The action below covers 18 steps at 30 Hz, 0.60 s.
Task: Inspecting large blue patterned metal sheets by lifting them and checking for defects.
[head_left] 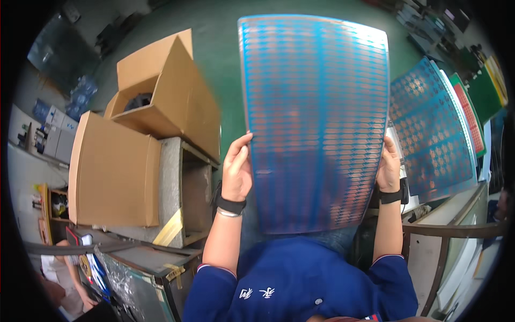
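Mid-frame, gripped the sheet (322,129) by both edges in fingers of left hand (237,170) and right hand (389,167); lifted, apparently not put down yet, unlike other sheets (435,131), frame right.

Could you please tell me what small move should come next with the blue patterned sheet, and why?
I would probably tilt the blue patterned sheet slightly: glare whitens its upper right corner, while the left hand and right hand hold opposite edges.
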Each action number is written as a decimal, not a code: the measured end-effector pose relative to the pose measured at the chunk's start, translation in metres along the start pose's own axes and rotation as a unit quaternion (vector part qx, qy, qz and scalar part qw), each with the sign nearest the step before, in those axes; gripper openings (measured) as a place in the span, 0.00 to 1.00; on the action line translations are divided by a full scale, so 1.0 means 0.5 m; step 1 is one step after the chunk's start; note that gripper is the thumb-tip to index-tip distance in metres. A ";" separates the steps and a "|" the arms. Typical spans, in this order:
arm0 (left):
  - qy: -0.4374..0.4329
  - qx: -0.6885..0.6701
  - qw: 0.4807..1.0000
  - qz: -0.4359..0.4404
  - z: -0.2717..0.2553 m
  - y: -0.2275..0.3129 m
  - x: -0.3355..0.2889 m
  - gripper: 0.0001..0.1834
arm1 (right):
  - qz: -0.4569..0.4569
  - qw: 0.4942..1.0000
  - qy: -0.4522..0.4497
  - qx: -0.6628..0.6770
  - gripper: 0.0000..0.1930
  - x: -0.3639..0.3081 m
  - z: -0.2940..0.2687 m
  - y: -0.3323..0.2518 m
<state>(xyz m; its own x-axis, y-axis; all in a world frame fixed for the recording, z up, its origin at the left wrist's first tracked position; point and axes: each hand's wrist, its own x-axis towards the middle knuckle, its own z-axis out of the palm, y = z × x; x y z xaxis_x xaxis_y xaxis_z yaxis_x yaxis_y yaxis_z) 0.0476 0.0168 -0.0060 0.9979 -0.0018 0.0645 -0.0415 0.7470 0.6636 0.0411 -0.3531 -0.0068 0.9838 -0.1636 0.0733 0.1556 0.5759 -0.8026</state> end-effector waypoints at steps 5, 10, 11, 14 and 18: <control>0.070 0.024 0.997 0.023 -0.013 -0.027 0.002 0.09 | 0.032 0.999 -0.030 0.007 0.14 -0.006 0.018 0.003; 0.085 0.007 0.996 0.033 -0.055 -0.037 0.023 0.06 | 0.101 0.989 -0.078 0.075 0.26 -0.056 0.058 -0.014; 0.101 0.009 0.994 0.028 -0.059 -0.038 0.029 0.05 | 0.140 0.984 -0.112 0.005 0.29 -0.074 0.028 -0.006; 0.127 0.012 0.992 0.013 -0.073 -0.067 0.050 0.09 | 0.217 0.950 -0.077 -0.209 0.33 -0.115 0.017 -0.003; 0.142 0.206 0.967 -0.044 -0.085 -0.115 0.072 0.17 | 0.165 0.946 -0.032 -0.279 0.23 -0.072 0.030 -0.017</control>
<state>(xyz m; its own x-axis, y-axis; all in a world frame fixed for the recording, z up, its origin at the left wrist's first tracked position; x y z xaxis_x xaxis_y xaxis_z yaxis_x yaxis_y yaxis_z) 0.0878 0.0020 -0.0737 0.9695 0.1730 -0.1737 0.0861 0.4231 0.9020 0.0056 -0.3402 0.0064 0.9769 0.0109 -0.2134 -0.2136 0.0728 -0.9742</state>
